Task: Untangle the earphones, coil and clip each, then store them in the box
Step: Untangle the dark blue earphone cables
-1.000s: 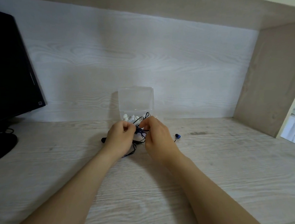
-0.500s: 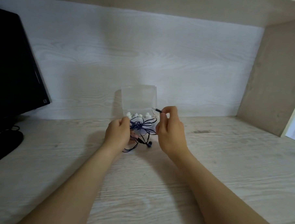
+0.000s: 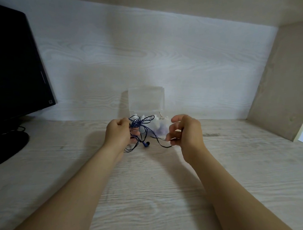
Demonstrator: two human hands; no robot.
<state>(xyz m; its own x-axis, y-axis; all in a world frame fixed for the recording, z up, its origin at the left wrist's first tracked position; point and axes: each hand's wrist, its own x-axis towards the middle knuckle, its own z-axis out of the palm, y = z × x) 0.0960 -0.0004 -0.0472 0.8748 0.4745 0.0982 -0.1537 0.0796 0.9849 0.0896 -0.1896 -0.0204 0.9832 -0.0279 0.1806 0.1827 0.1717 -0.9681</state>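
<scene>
- Dark blue cable makes up the blue earphones (image 3: 139,123), which are bunched in loose loops at the centre of the frame, just above the tabletop (image 3: 150,193).
- The tangle is held by the left hand (image 3: 118,133), whose grip is clenched round the knotted part.
- One loose strand (image 3: 163,145) is drawn out toward the right of the frame and is pinched in the grip of the right hand (image 3: 188,130), the fingers being curled round it. The strand is left sagging between the two hands.
- A blue earbud (image 3: 146,144) is hung below the tangle, close to the tabletop; whether it is touching cannot be told.
- A clear plastic box (image 3: 146,99) is stood open just behind the hands, its lid raised against the back wall. White and pale pieces (image 3: 156,126) at its base are blurred, and it cannot be told what they are.
- The task is judged to be at an early stage: untangling is in hand, and no coil is seen to be formed or clipped.
- Freeing the blue cable, coiling, clipping and storing in the box are all judged to be left.
- A black monitor (image 3: 15,68) is seen at the left edge of the frame.
</scene>
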